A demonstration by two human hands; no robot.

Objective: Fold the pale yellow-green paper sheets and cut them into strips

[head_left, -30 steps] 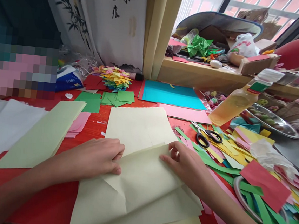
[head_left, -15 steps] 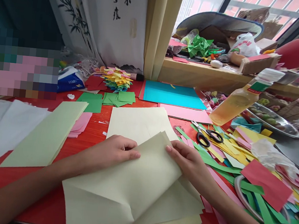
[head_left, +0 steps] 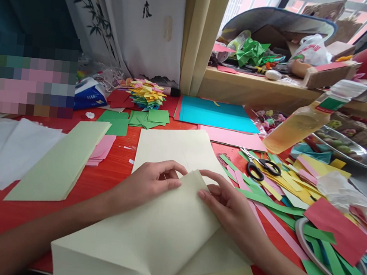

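A large pale green paper sheet (head_left: 162, 222) is lifted and bent over other pale sheets (head_left: 223, 262) near the front of the red table. My left hand (head_left: 153, 182) pinches its upper edge between thumb and fingers. On the right, my right hand (head_left: 223, 197) holds the same sheet near its top corner, thumb on the near face. Behind both hands lies a flat cream sheet (head_left: 173, 145). A folded light green stack (head_left: 58, 160) rests to the left of my left hand.
Black-handled scissors (head_left: 260, 166), paper strips (head_left: 270, 206) and a tape roll (head_left: 309, 249) lie right. A tilted bottle (head_left: 302, 118) stands behind them. Blue paper (head_left: 218, 115), green squares (head_left: 149, 117) and a colourful folded-paper piece (head_left: 146, 94) are at the back. White sheets (head_left: 16, 151) lie left.
The held sheet's lower left part has swung further left and down. My fingers have come closer together around its top corner. The view has shifted slightly.
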